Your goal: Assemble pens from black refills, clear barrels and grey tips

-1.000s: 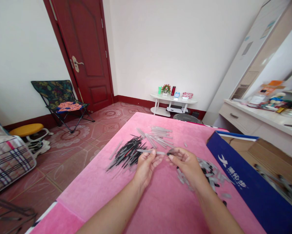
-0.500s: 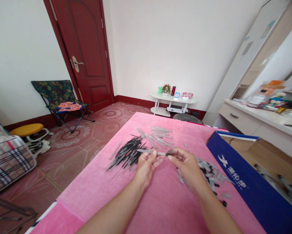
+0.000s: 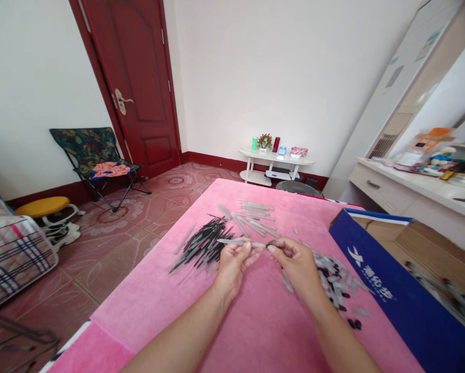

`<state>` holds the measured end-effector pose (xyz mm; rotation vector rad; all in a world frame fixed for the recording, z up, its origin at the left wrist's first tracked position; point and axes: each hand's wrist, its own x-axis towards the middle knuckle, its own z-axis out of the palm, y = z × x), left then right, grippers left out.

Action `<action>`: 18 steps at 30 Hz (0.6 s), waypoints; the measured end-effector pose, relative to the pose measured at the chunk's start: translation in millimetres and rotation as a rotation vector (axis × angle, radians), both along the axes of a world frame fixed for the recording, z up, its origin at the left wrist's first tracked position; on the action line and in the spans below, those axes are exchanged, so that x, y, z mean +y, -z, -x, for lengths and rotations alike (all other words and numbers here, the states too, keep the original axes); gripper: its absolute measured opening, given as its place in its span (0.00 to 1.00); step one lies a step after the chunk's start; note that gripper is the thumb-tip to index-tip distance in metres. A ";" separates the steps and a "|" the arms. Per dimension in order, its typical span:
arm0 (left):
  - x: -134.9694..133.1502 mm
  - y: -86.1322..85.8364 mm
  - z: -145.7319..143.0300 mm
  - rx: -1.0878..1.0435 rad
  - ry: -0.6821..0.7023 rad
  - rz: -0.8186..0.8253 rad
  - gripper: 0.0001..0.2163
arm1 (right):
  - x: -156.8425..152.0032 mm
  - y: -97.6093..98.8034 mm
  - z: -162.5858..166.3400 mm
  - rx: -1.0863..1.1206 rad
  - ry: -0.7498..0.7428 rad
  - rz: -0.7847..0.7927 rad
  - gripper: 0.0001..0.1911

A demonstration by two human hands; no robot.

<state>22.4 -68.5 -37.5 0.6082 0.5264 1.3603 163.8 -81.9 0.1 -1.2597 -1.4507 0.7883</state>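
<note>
A translucent pen [image 3: 232, 242] lies level across my two hands above the pink cloth, its pointed tip to the left. My left hand [image 3: 235, 259] pinches the barrel between thumb and fingers. At the pen's right end, the thumb and fingers of my right hand [image 3: 294, 258] close on a dark end piece, mostly hidden by the fingertips. Left of my hands lies a pile of black pen refills [image 3: 205, 243]. Clear pen barrels [image 3: 251, 223] are spread just beyond. Beside my right forearm sits a heap of clear and black pen caps [image 3: 335, 274].
A blue cardboard box [image 3: 376, 269] with pens inside stands along the table's right side. The pink cloth [image 3: 170, 311] covers the table. Farther off are a white side table [image 3: 275, 155], a folding chair [image 3: 92, 155] and a white drawer cabinet [image 3: 395, 191].
My right hand has turned slightly at the pen's end, and less of the dark end piece shows. The pen and my left hand have hardly moved.
</note>
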 end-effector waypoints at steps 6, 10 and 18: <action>-1.8 -1.8 -1.3 -0.001 0.005 -0.019 0.11 | -1.7 -0.2 3.3 -0.051 0.031 -0.012 0.09; -4.6 -3.6 -3.0 0.017 0.015 -0.032 0.11 | -3.8 -1.4 2.1 -0.167 0.015 0.057 0.21; -1.9 -2.7 -1.5 0.029 -0.011 -0.018 0.11 | -3.1 -2.7 -0.5 -0.195 -0.078 0.026 0.12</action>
